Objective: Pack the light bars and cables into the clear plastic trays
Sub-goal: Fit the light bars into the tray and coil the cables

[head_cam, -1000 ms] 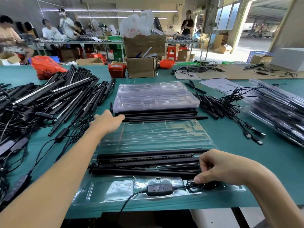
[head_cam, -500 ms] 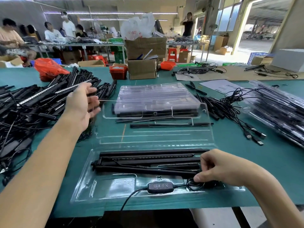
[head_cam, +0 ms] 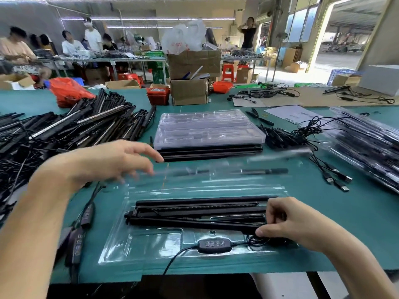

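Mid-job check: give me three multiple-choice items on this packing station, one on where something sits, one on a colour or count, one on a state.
1. Where does the inline controller lie?
A. in the near compartment of the clear tray
B. on the stack of empty trays
C. in the cardboard box

2. What colour is the table mat?
A. red
B. teal green
C. white

3. What is the right hand doing?
A. lying flat and open on the mat
B. holding a paper sheet
C. pinching the coiled cable at the tray's right end

Answers: 1 A, the controller sits in the tray section nearest the person; 2 B, teal surface all around the tray; 3 C, its curled fingers close on the cable loops.
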A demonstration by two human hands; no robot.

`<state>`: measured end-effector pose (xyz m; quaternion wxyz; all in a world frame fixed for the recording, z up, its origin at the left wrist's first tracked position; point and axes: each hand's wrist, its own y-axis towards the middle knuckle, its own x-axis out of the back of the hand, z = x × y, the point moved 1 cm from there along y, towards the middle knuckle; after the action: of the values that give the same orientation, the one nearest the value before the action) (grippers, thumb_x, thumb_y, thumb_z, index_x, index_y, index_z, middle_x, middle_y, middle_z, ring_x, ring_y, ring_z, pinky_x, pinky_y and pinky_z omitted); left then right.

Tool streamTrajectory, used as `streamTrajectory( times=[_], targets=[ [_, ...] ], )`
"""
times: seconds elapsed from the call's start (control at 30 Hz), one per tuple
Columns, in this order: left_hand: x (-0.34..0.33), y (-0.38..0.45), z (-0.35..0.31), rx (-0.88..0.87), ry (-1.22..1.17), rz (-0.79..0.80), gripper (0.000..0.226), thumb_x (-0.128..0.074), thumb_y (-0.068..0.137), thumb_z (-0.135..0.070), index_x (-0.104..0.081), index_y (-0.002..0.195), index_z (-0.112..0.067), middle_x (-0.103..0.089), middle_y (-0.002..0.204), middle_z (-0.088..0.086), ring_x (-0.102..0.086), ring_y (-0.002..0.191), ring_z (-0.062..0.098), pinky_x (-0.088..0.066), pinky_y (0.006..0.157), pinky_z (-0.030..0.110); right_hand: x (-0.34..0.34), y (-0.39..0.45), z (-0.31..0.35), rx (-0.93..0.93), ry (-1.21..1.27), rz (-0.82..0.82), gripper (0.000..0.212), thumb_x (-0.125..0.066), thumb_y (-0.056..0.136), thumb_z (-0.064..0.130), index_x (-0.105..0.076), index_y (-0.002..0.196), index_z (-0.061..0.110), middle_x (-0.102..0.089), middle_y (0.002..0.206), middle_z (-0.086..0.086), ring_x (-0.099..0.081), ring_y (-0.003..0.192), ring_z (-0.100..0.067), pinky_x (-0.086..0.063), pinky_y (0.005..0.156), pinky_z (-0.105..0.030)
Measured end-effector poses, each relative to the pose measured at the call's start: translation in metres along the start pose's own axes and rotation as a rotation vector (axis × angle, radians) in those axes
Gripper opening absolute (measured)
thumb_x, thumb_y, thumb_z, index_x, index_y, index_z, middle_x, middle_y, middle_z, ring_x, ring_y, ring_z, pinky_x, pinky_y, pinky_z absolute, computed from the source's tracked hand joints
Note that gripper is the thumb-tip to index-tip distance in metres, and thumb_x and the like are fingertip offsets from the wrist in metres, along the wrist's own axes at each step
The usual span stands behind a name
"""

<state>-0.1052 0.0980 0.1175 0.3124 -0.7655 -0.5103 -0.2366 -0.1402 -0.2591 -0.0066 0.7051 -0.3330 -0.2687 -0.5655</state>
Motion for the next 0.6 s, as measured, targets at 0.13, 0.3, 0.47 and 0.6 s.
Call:
streamTrajectory(
  times=[0.13,0.3,0.47,0.6],
  targets=[
    [-0.042,0.01,-0.011,0.099,0.51,0.266,0.034,-0.055,0.088,-0.047,-0.057,0.123,-0.046,-0.064,0.121,-0.012,-0.06,0.105,0.006,-0.045,0.094,0.029,-0.001,0.003,-0.005,-0.008,0.076,0.0,0.051,-0.085,0.047,0.06,-0.06,0.07,0.021,-0.054,0.055,0.007,-0.046,0.056,-0.012,-0.039,0.059,-0.034],
    [-0.102,0.033,0.005,0.281,0.43,0.144,0.102,-0.001,0.058,-0.103,-0.007,0.149,-0.058,-0.01,0.167,0.005,-0.01,0.152,0.038,-0.008,0.119,0.062,-0.004,0.011,-0.01,0.035,0.052,-0.029,0.04,-0.089,0.059,0.052,-0.06,0.063,0.025,-0.056,0.057,0.005,-0.048,0.057,-0.014,-0.042,0.06,-0.032],
    [-0.128,0.056,0.02,0.209,0.514,-0.12,0.106,-0.003,0.057,-0.102,0.005,0.152,-0.055,0.015,0.167,0.003,0.019,0.151,0.037,0.011,0.117,0.066,0.001,0.028,-0.004,0.087,-0.031,-0.127,0.046,-0.073,0.062,0.07,-0.068,0.081,0.028,-0.067,0.09,0.004,-0.064,0.087,-0.022,-0.053,0.084,-0.043],
    [-0.133,0.063,0.034,0.188,0.532,-0.201,0.108,0.003,0.049,-0.107,0.012,0.147,-0.061,0.019,0.165,0.001,0.021,0.151,0.035,0.014,0.115,0.063,-0.007,0.03,-0.011,0.116,-0.066,-0.263,0.038,-0.074,0.073,0.06,-0.064,0.078,0.025,-0.064,0.085,0.005,-0.061,0.084,-0.019,-0.051,0.081,-0.045]
  ],
)
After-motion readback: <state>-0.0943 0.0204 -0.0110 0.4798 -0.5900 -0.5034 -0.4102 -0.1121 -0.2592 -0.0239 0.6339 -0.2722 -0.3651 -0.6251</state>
